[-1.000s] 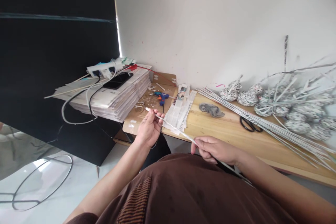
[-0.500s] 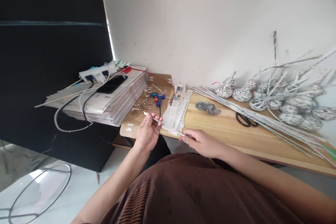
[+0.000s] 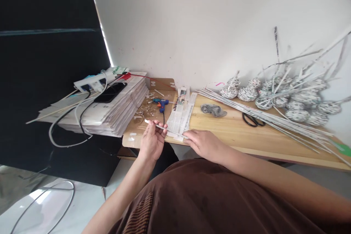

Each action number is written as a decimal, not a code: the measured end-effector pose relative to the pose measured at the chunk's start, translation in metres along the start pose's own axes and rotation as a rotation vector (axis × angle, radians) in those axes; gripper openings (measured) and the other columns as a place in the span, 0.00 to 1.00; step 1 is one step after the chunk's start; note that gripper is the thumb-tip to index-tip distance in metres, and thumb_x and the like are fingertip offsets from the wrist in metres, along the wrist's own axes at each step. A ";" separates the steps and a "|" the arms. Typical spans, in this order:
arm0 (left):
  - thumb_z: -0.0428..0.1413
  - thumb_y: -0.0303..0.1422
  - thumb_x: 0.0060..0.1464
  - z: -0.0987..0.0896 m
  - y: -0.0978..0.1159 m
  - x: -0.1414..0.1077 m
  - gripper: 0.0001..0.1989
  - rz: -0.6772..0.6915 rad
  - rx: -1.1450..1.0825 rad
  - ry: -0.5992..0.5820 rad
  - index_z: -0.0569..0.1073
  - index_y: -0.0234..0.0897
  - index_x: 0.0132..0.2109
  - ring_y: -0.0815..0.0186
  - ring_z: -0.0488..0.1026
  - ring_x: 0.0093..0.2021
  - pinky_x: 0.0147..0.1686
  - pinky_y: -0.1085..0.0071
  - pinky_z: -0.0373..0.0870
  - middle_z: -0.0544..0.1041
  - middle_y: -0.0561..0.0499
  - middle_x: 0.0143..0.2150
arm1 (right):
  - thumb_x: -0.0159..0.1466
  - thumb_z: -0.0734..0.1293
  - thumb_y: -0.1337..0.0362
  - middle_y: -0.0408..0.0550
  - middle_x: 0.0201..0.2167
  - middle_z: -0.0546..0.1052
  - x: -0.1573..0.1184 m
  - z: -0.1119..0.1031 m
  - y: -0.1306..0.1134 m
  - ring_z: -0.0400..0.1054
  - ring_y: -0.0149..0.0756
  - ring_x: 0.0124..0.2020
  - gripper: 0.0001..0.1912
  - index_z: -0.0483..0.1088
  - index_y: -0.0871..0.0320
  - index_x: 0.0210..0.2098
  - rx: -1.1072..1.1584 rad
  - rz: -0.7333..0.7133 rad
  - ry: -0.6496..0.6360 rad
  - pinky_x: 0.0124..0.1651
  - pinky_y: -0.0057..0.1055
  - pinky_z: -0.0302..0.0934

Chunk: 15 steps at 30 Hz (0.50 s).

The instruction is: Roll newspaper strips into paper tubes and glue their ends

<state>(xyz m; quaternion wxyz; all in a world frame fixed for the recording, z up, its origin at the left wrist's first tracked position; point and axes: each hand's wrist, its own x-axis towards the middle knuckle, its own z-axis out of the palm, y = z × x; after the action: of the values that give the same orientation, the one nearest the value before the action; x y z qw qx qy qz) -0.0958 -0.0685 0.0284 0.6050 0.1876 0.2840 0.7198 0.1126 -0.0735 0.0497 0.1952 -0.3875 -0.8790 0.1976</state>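
A thin rolled newspaper tube (image 3: 172,131) spans the gap between my two hands, just above the table's front edge. My left hand (image 3: 153,139), palm up, pinches it near its pale left end, which pokes out past the thumb. My right hand (image 3: 202,143) grips the tube farther right, fingers closed and knuckles up. Behind the tube lie flat newspaper strips (image 3: 185,111). A blue hot glue gun (image 3: 162,105) rests on a cardboard sheet (image 3: 134,139) beyond my left hand.
Left stands a tall paper stack (image 3: 131,102) bearing a phone (image 3: 110,92) and a power strip (image 3: 94,81). On the wooden table (image 3: 219,131) lie a grey cloth (image 3: 213,110), black-handled scissors (image 3: 252,119), a bundle of paper tubes (image 3: 263,119) and several woven paper gourds (image 3: 248,94).
My right hand has shifted slightly up and left along with the tube. My left hand has opened its fingers a little around the tube. The view has turned slightly right.
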 end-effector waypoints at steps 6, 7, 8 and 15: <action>0.56 0.39 0.59 0.003 0.002 -0.001 0.12 0.001 -0.004 -0.008 0.70 0.34 0.32 0.71 0.73 0.30 0.25 0.81 0.70 0.70 0.52 0.28 | 0.71 0.51 0.50 0.38 0.18 0.58 0.009 0.002 0.005 0.57 0.30 0.21 0.26 0.72 0.62 0.42 0.708 0.206 -0.379 0.31 0.29 0.57; 0.56 0.39 0.58 0.003 0.003 -0.001 0.12 -0.005 0.003 -0.010 0.70 0.34 0.33 0.71 0.73 0.30 0.24 0.81 0.70 0.70 0.52 0.28 | 0.71 0.50 0.48 0.36 0.17 0.55 0.010 0.002 0.006 0.56 0.29 0.20 0.27 0.71 0.62 0.43 0.829 0.227 -0.454 0.29 0.29 0.57; 0.56 0.40 0.58 0.003 0.003 -0.002 0.12 -0.012 0.012 -0.010 0.70 0.35 0.33 0.70 0.73 0.30 0.24 0.80 0.70 0.70 0.53 0.28 | 0.70 0.51 0.47 0.35 0.17 0.54 0.011 0.002 0.006 0.55 0.29 0.19 0.28 0.70 0.63 0.43 0.870 0.237 -0.472 0.29 0.29 0.57; 0.56 0.40 0.59 0.002 0.000 -0.002 0.12 0.016 0.039 -0.005 0.70 0.34 0.33 0.70 0.74 0.32 0.28 0.79 0.73 0.70 0.52 0.28 | 0.69 0.57 0.54 0.43 0.23 0.66 0.012 0.003 -0.005 0.61 0.33 0.25 0.17 0.69 0.58 0.37 0.268 0.098 -0.093 0.32 0.29 0.53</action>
<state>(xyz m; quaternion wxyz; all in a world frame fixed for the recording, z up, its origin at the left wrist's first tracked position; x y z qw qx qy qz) -0.0946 -0.0705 0.0302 0.5960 0.2033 0.2950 0.7186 0.1006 -0.0685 0.0522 0.1943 -0.3909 -0.8329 0.3403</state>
